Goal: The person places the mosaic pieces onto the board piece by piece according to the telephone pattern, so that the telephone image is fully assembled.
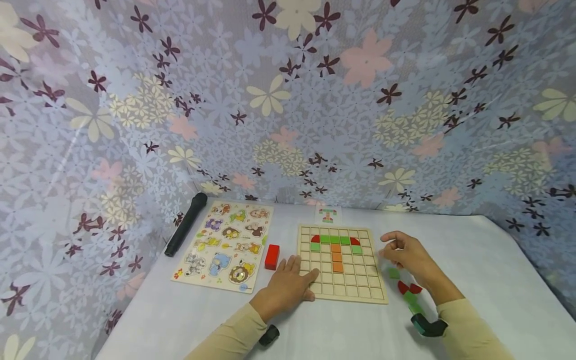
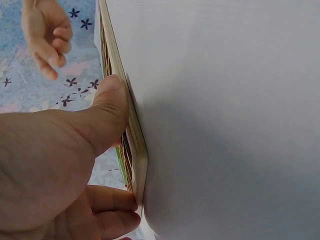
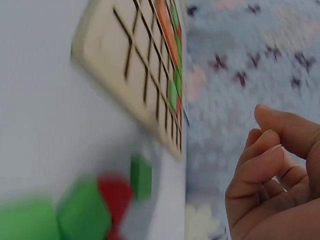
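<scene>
My left hand [image 1: 287,286] rests on the lower left edge of a wooden grid board [image 1: 360,290]; in the left wrist view its thumb and fingers touch the board's rim. Set into the board are red corner pieces [image 1: 316,239], green pieces [image 1: 330,239] in a row, and a column of orange squares [image 1: 337,257]. Raised just right of the board, my right hand [image 1: 407,255] has loosely bent fingers and nothing visible between them. Below it lie a green block [image 1: 394,273], red pieces [image 1: 402,287] and more green blocks [image 1: 410,297]. The right wrist view shows these partly blurred.
A small pattern card [image 1: 328,215] lies behind the board. To the left are a red block [image 1: 272,257], an animal puzzle board [image 1: 225,245] and a black cylindrical object [image 1: 186,225]. A floral curtain [image 1: 288,125] stands behind the white table [image 1: 486,270].
</scene>
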The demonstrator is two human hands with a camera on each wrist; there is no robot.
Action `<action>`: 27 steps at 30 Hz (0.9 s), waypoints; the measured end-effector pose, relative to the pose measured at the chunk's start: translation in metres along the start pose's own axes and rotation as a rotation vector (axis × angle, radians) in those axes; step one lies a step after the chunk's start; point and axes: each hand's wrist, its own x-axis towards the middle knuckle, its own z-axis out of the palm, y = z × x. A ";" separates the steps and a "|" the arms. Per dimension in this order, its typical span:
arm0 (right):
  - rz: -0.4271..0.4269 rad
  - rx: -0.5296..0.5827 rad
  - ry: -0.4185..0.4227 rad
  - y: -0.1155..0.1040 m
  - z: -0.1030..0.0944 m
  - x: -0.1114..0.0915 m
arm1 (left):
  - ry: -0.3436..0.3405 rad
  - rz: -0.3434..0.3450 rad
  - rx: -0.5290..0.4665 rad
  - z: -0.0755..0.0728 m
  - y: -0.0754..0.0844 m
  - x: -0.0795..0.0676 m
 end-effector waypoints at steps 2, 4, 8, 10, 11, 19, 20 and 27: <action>0.013 0.005 0.017 0.005 -0.014 -0.005 | -0.001 0.002 0.010 0.000 0.000 0.000; 0.024 0.006 0.021 0.012 -0.023 -0.010 | 0.000 0.004 0.019 0.000 0.000 0.000; 0.072 0.007 -0.011 0.027 -0.034 -0.016 | -0.002 0.010 0.015 0.000 -0.001 -0.001; 0.089 0.008 -0.038 0.035 -0.035 -0.017 | 0.000 0.016 0.011 -0.001 -0.001 -0.001; 0.100 0.012 -0.048 0.038 -0.035 -0.018 | 0.001 0.019 0.008 -0.001 -0.001 0.000; 0.129 -0.005 -0.080 0.049 -0.033 -0.016 | -0.006 0.010 0.020 -0.001 0.000 0.001; 0.132 -0.011 -0.079 0.049 -0.032 -0.015 | -0.006 0.008 0.021 -0.001 0.000 0.001; 0.151 -0.047 -0.089 0.049 -0.026 -0.014 | 0.001 0.011 0.025 0.000 0.000 0.001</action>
